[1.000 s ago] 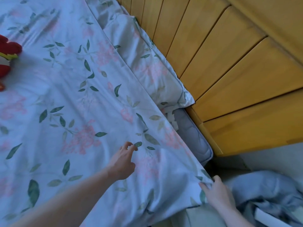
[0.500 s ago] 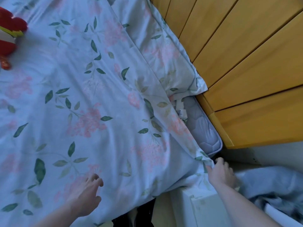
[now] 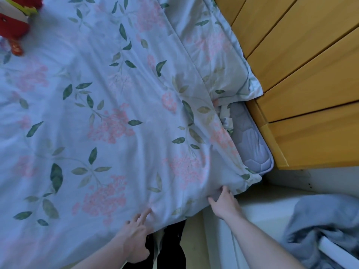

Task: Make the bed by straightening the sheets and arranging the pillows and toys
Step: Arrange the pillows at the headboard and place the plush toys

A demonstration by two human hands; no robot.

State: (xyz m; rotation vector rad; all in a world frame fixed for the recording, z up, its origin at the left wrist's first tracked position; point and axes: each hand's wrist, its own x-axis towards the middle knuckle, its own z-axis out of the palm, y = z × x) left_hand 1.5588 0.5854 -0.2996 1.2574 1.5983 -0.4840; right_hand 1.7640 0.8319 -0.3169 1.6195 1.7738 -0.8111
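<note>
— Floral sheet [image 3: 108, 117] is lying across the bed; which hand is nearer its loose corner?
— I'm seeing the right hand [image 3: 223, 203] pinching that near edge, corner just rightward; the left hand [image 3: 134, 235] is resting loose-fingered beside it.

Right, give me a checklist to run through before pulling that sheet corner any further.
1. Right hand grips the floral sheet at its near corner: ok.
2. Left hand on the sheet's near edge, fingers straight, touching not gripping: ok.
3. Sheet covers the mattress corner: not ok, grey quilting shows beside the wooden headboard.
4. Sheet lies flat: not ok, folds run toward the gripped corner.
5. Pillow sits against the headboard: ok.
6. Red plush toy clear of the pull: cannot tell, it lies on the sheet at the far edge of view.
</note>
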